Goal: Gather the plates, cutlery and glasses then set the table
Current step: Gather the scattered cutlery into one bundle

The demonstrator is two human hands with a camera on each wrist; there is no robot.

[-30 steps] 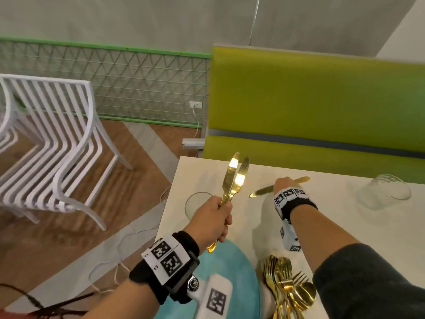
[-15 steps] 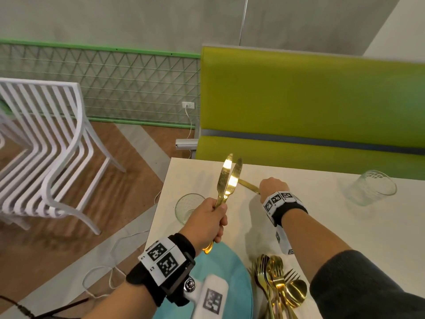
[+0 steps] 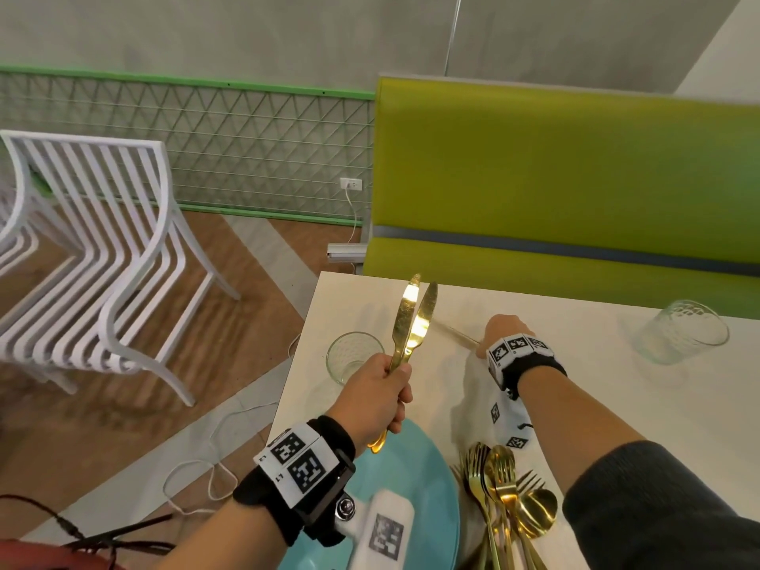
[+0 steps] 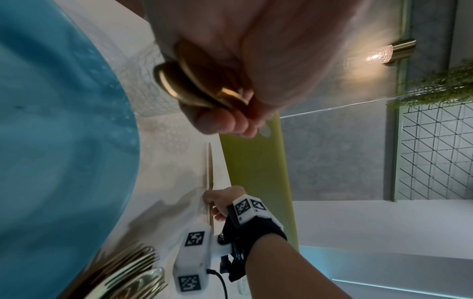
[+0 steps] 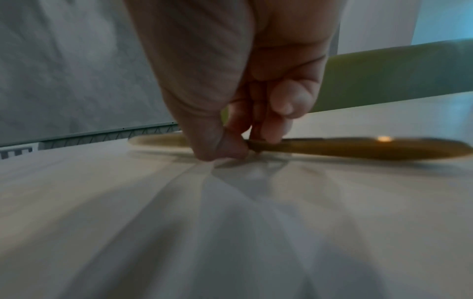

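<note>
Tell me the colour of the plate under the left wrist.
Turquoise blue plate, clearest in the head view.

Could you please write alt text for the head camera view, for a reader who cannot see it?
The left hand holds two gold knives upright over a white table, while the right hand pinches a third gold knife lying on it. Two glasses, a blue plate and a pile of gold cutlery sit on the table, with a green bench behind.
</note>
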